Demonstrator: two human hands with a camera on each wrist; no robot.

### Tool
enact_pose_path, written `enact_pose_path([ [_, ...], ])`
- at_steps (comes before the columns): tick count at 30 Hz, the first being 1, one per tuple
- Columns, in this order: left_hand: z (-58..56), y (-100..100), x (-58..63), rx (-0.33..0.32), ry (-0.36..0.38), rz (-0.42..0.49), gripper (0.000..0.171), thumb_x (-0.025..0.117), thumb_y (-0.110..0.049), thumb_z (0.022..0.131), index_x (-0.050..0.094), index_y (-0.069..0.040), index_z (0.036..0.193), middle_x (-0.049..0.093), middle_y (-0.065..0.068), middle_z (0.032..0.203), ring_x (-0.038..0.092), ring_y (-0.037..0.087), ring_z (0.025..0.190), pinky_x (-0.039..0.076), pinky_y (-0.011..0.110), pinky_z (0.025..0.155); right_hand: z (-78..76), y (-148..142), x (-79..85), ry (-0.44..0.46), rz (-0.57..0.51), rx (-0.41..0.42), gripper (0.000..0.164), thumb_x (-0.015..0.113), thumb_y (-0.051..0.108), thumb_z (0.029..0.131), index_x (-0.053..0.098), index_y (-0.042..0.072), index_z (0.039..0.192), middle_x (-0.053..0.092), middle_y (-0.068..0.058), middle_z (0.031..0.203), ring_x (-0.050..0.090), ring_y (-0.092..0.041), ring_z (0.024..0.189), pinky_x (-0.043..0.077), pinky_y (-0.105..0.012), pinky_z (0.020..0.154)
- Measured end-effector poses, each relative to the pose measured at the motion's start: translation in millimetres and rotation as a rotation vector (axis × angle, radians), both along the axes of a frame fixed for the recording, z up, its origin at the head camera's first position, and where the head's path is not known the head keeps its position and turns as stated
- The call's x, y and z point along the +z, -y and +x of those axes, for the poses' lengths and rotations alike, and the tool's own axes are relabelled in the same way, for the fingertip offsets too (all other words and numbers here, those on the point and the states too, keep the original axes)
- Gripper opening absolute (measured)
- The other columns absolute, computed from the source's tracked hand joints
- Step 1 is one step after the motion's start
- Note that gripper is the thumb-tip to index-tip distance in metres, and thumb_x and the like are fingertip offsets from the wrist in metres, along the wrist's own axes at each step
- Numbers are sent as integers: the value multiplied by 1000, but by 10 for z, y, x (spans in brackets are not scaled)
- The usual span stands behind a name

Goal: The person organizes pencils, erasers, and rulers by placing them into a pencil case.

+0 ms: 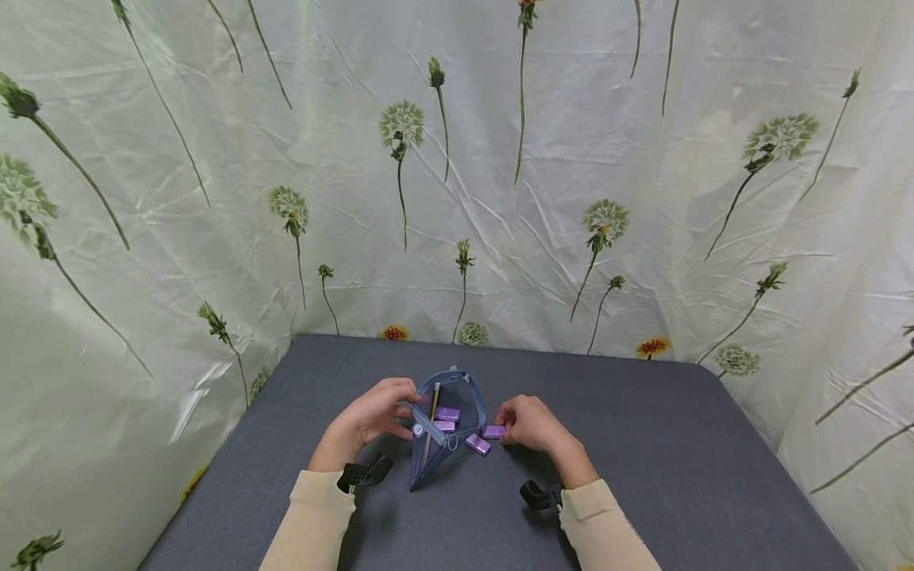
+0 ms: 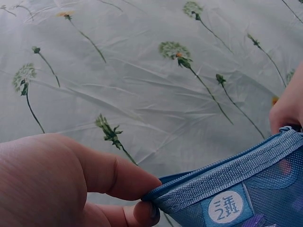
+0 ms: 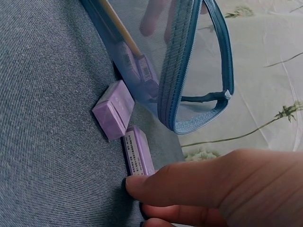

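Observation:
A blue mesh zip pouch [image 1: 426, 460] stands tilted with its mouth open. My left hand [image 1: 374, 411] pinches one corner of its zipped edge [image 2: 227, 177] between thumb and fingers. Through the mesh, a yellow-and-dark pencil [image 1: 434, 400] and small purple boxes [image 1: 447, 414] show inside. Outside, two more such boxes lie by the mouth: a nearer one [image 3: 116, 109] and another with printed white text [image 3: 134, 153]. My right hand [image 1: 534, 424] pinches the end of the printed box, which rests on the cloth; its fingertips are partly hidden.
A dark grey cloth covers the table [image 1: 643, 460]. Behind it and along the sides hangs a pale curtain [image 1: 500, 198] printed with dandelions. Black straps [image 1: 366, 473] circle both wrists.

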State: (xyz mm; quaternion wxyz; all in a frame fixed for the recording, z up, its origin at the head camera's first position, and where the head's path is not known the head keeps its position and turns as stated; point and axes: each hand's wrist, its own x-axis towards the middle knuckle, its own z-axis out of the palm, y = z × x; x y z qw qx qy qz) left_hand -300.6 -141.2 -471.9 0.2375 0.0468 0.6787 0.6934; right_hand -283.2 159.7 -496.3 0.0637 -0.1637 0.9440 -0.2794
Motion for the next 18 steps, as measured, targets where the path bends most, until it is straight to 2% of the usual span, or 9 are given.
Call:
enact_pose_path([
  [18, 11, 1, 27, -26, 0, 9, 24, 53, -14, 97, 47, -13, 73, 49, 30, 136, 62, 30, 86, 55, 52, 68, -44, -61, -17, -47, 3, 0, 19, 83, 2, 72, 72, 12, 82, 59, 6, 65, 50, -9, 58, 41, -30, 58],
])
